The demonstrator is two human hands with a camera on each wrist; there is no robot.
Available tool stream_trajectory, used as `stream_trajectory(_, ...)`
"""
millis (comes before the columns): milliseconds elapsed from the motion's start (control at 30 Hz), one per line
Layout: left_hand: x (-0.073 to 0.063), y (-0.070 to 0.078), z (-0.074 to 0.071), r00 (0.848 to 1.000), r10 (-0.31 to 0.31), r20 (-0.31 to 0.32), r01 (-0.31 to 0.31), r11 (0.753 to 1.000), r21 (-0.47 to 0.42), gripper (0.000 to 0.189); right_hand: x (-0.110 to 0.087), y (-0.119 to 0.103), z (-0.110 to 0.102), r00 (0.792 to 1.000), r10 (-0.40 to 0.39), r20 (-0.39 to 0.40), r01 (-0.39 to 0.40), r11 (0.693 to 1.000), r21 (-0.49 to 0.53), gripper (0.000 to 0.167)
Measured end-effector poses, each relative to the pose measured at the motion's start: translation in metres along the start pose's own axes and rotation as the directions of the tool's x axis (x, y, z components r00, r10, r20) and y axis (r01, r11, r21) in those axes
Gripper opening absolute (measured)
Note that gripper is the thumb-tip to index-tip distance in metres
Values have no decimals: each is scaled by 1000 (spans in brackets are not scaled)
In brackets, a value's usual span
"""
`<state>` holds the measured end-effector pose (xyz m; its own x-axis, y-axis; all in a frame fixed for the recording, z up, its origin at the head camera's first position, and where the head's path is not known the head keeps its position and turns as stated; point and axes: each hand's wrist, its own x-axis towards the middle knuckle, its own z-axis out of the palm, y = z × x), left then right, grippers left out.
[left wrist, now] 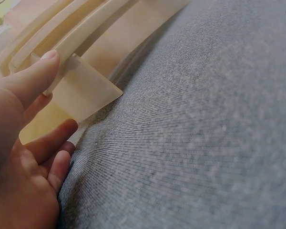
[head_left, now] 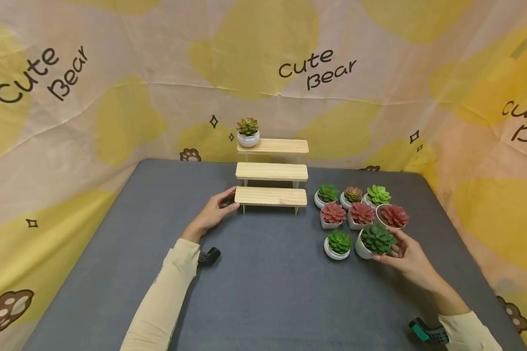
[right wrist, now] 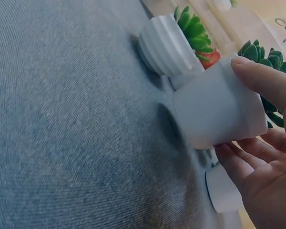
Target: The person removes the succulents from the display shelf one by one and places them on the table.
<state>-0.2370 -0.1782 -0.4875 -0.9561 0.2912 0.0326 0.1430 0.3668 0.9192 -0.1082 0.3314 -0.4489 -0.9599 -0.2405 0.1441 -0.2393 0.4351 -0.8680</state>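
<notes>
A three-tier wooden display stand (head_left: 271,196) stands near the back of the table. My left hand (head_left: 211,213) holds the left end of its lowest step, with the thumb (left wrist: 47,59) against the board's edge. The other fingers are partly hidden behind that end. At the right, my right hand (head_left: 410,256) grips a dark green potted succulent (head_left: 377,239) by its smooth white pot (right wrist: 219,102). That pot is tilted, and a shadow lies beside its base; some gap to the cloth appears. A succulent in a round white pot (head_left: 248,132) sits at the top step's left end.
Several potted succulents cluster right of the stand, among them a bright green one (head_left: 338,243), a pink one (head_left: 333,214) and a dark red one (head_left: 394,216). Grey cloth (head_left: 263,292) covers the table. A patterned curtain (head_left: 254,58) hangs behind and at both sides.
</notes>
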Motion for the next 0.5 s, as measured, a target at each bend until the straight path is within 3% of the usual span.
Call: stream_trajectory(500,1,0,0,1000,6,4,-6,1000,-9,65,2,14,-2,999,12,53,-13,1000,20,68)
